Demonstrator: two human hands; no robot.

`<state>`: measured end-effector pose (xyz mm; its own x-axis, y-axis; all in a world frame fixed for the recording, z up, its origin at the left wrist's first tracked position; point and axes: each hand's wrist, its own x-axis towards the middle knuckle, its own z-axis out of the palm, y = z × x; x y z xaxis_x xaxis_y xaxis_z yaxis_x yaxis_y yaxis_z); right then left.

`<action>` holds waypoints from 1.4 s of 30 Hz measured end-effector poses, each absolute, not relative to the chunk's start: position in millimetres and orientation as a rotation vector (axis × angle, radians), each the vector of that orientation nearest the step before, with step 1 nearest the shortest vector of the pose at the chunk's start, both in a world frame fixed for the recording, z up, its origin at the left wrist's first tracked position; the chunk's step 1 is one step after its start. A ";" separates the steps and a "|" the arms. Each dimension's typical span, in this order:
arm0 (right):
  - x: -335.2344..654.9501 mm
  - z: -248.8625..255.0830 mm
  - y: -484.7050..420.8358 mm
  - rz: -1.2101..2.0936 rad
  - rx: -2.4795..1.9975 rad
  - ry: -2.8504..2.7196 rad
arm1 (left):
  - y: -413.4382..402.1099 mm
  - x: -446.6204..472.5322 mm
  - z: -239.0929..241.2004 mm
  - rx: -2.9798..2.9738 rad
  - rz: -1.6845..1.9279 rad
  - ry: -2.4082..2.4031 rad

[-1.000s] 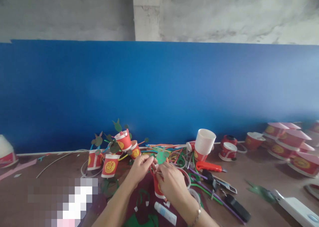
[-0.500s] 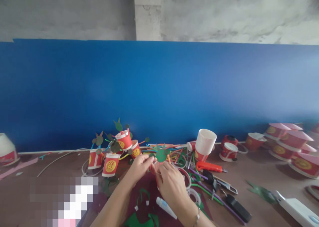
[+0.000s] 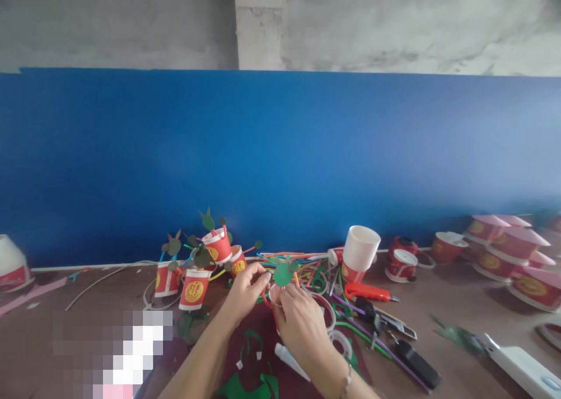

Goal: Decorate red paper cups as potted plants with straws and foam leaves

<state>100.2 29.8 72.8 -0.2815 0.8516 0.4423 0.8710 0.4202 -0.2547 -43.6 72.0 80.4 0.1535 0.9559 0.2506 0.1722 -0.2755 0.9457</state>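
Note:
My left hand (image 3: 246,292) pinches the stem of a green paper flower (image 3: 283,272) that stands up from a small red paper cup (image 3: 276,305). My right hand (image 3: 301,320) is wrapped round that cup from the front and hides most of it. Both hands meet low in the middle of the view, above a dark red mat (image 3: 258,352) strewn with green paper scraps. A white glue tube (image 3: 289,361) lies just below my right wrist.
Finished red cups with green paper plants (image 3: 201,264) stand to the left. Coloured straws (image 3: 302,264), a stack of white cups (image 3: 360,250), a red cutter (image 3: 370,294), scissors (image 3: 385,323) and more red cups and bowls (image 3: 504,253) lie right, before a blue wall.
The red cup has risen slightly into my right hand's grip, and my left fingers have closed in on the green flower's stem. The view has barely shifted.

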 end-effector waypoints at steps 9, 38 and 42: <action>95.4 74.4 27.3 -0.050 -1.496 -2.206 | 71.3 -36.6 76.0 1.619 1.248 1.215; 90.2 67.5 21.9 -0.070 -1.230 -2.136 | 71.5 -31.6 65.4 1.601 1.381 1.251; 97.0 81.7 24.1 0.081 -1.085 -2.040 | 73.3 -34.1 69.0 1.534 1.455 1.310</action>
<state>97.0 24.1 81.7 -0.3064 0.7196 0.6231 0.6680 0.6289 -0.3978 -34.1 73.3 69.0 -0.1113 0.9387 0.3262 0.2267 -0.2956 0.9280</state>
